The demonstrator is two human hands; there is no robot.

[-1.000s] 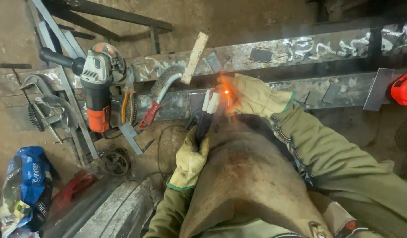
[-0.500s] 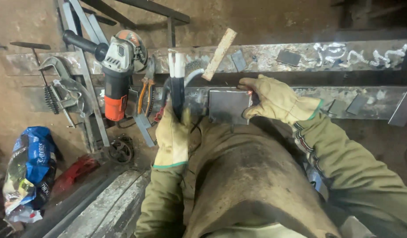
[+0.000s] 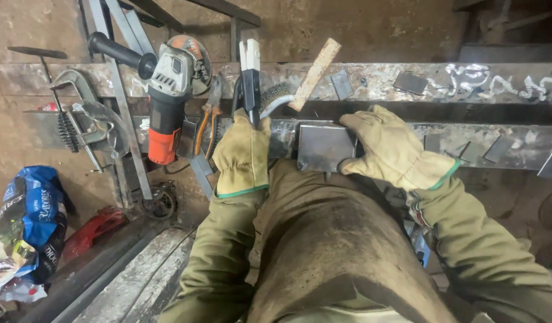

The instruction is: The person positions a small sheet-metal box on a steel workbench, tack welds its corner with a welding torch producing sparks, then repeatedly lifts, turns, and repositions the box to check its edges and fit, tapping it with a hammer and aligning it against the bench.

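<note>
your right hand (image 3: 391,149) lies flat on the square steel plate (image 3: 324,145) at frame centre; your left hand (image 3: 243,152), just left of it, grips the upright electrode holder (image 3: 250,84).

Crumpled blue-and-white bag (image 3: 26,230) on the floor, far left, beside red tool.

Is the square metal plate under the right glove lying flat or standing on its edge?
Standing on edge. The square metal plate shows its full face against the side of the steel beam, and the right hand presses it there.
</note>
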